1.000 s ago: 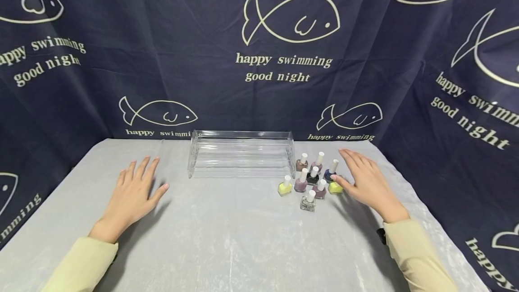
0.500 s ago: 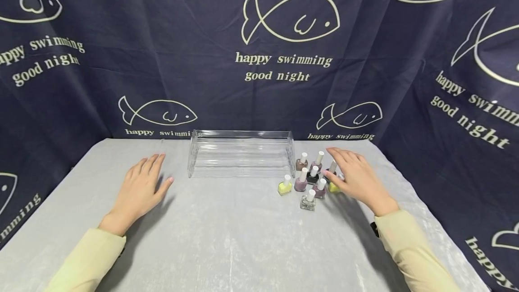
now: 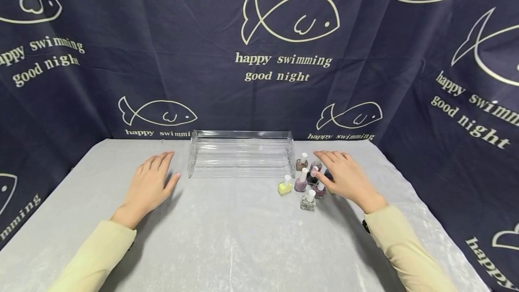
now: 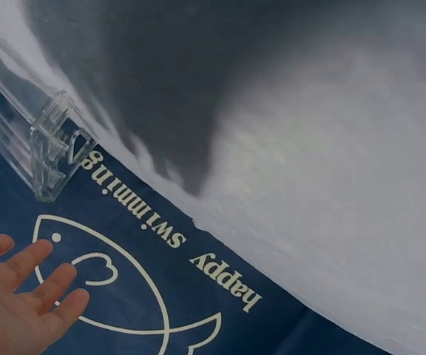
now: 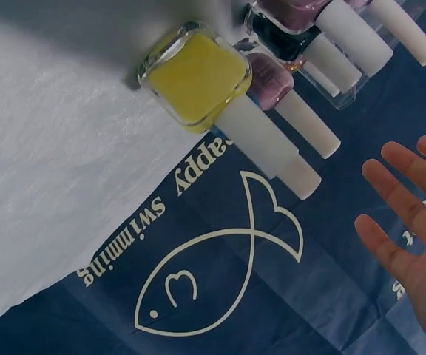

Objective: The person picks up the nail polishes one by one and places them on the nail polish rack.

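Note:
My left hand [image 3: 147, 188] hovers over the cloth left of a clear stepped acrylic rack [image 3: 243, 134], holding nothing; its fingers look relaxed. My right hand [image 3: 349, 178] hangs over the right part of a cluster of nail polish bottles, fingers extended, gripping none. It partly covers the blue bottle [image 3: 329, 175] and hides most of the right-hand yellow one, which shows well in the right wrist view as a yellow nail polish [image 5: 198, 81]. Uncovered bottles include a yellow one [image 3: 284, 188], a mauve one [image 3: 300, 184], a brown one [image 3: 301, 165] and a glittery clear one [image 3: 307, 203].
A pale grey cloth [image 3: 243, 238] covers the table. Behind it and on both sides hangs a navy curtain [image 3: 194, 57] printed with fish and lettering. The rack stands near the back edge, with the bottles at its right end.
My right hand has moved left over the bottles, covering more of them. My left hand has moved right, nearer the rack. Rack and bottles have stayed put.

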{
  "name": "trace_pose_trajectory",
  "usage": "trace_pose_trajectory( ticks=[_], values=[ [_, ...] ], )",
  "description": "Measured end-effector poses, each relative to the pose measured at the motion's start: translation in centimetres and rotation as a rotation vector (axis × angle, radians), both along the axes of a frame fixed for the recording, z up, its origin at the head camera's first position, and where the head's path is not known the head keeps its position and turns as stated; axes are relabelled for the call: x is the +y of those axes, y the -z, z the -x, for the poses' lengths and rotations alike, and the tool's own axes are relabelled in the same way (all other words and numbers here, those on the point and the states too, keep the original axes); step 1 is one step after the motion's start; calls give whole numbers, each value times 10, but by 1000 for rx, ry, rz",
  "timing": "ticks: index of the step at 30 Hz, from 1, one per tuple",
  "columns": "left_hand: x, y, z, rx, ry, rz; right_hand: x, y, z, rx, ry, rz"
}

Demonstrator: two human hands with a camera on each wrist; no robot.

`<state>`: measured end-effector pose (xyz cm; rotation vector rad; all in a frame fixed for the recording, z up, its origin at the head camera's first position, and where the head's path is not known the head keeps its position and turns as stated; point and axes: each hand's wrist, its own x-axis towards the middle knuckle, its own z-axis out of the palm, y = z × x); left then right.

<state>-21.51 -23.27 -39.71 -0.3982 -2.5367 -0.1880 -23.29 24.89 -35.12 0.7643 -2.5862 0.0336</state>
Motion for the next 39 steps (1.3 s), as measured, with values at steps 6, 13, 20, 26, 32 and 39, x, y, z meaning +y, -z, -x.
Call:
trace_pose_trajectory(
  ticks=[6,13,20,26,32,39],
  values=[
    [3,2,6,-16,-10,1,-6,4,2,-2,-21,-20],
    [7,2,12,-12,-10,-9,-14,8,6,22,-57,-33],
    [11,2,18,-48,-34,-1,-20,11,6,28,-73,-53],
    [14,4,25,-77,-51,14,-24,14,7,57,-120,-63],
    [18,4,34,-90,-62,21,-27,15,9,82,-164,-73],
    [24,3,44,-111,-81,20,-29,17,10,70,-167,-99]
  ],
)
